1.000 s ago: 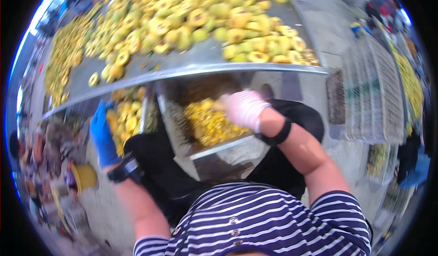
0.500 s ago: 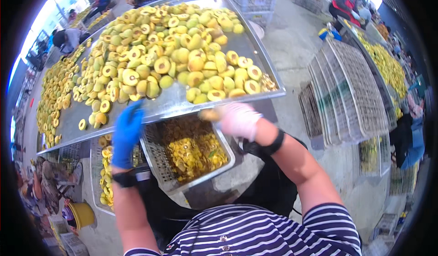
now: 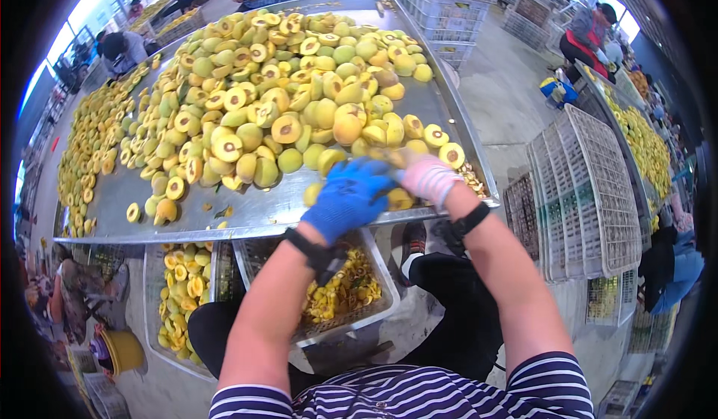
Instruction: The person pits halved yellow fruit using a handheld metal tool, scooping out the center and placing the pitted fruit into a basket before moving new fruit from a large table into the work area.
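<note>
A heap of yellow halved peaches (image 3: pixel 288 129), some with pits showing, covers much of a metal tray table (image 3: pixel 247 226). Over its near edge my two hands meet. My left hand (image 3: pixel 350 197), in a blue glove, has its fingers curled towards the right hand. What it closes on is hidden. My right hand (image 3: pixel 426 178), in a pale pink-and-white glove, is closed beside the left fingertips on something too blurred to name. Below them, a grey plastic crate (image 3: pixel 385 299) holds yellow-brown fruit scraps (image 3: pixel 351 288), partly covered by my left wrist.
Another crate (image 3: pixel 153 314) of peach halves stands left of the scrap crate. Small pit bits (image 3: pixel 473 180) lie in the tray's right corner. Stacked crates (image 3: pixel 580 195) rise at right, more (image 3: pixel 441 15) behind the tray. A co-worker (image 3: pixel 591 38) is far right; a yellow bucket (image 3: pixel 123 350) sits lower left.
My left hand has moved right and my right hand has moved right and slightly up, so both now meet over the tray's near edge. The view has shifted slightly.
</note>
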Demonstrator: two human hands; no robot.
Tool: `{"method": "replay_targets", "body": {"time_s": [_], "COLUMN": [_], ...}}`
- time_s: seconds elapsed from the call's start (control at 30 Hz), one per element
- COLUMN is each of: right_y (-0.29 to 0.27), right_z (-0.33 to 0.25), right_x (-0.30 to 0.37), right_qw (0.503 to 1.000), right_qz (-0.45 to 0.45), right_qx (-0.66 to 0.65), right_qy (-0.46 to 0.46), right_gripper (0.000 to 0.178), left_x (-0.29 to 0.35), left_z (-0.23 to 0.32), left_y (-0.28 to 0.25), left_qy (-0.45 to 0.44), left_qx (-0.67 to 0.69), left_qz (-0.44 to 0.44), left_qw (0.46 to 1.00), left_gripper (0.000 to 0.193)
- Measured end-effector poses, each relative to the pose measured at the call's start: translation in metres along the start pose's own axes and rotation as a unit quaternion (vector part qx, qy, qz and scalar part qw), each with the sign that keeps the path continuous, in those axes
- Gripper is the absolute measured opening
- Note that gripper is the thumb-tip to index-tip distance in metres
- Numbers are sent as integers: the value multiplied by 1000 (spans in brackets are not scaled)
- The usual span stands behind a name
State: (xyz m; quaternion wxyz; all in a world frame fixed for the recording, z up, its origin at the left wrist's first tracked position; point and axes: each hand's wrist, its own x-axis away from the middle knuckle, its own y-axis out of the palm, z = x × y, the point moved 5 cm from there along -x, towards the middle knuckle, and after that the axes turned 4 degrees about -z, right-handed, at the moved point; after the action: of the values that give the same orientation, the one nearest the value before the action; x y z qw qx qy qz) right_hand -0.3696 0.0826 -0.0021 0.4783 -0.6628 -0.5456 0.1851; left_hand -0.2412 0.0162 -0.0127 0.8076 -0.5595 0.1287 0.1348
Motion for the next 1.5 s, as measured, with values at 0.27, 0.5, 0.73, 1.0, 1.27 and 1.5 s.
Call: {"method": "replay_targets", "body": {"time_s": [0.27,0.5,0.73,1.0,1.27,1.5], "right_y": [30,-75,-29,-24,-102,-91], "right_z": [-97,62,56,-4,62,87], "right_x": [-61,-32,-78,-68,-214,-229], "right_qw": [995,983,978,994,965,963], "right_qz": [-49,86,32,-77,173,146], "right_qx": [-59,124,76,71,198,208], "right_qy": [-70,103,190,-3,-8,85], "right_gripper": [44,41,47,45,34,51], "left_x": [66,140,164,174,170,170], "left_z": [-50,-80,-88,-91,-93,-88], "left_y": [-82,-106,-110,-108,-114,-115], "left_qy": [-103,-272,-354,-408,-444,-367], "left_qx": [-30,200,339,391,366,309], "left_qz": [46,139,188,201,225,173], "left_qw": [993,931,851,801,786,860], "left_gripper": [16,27,29,28,30,29]}}
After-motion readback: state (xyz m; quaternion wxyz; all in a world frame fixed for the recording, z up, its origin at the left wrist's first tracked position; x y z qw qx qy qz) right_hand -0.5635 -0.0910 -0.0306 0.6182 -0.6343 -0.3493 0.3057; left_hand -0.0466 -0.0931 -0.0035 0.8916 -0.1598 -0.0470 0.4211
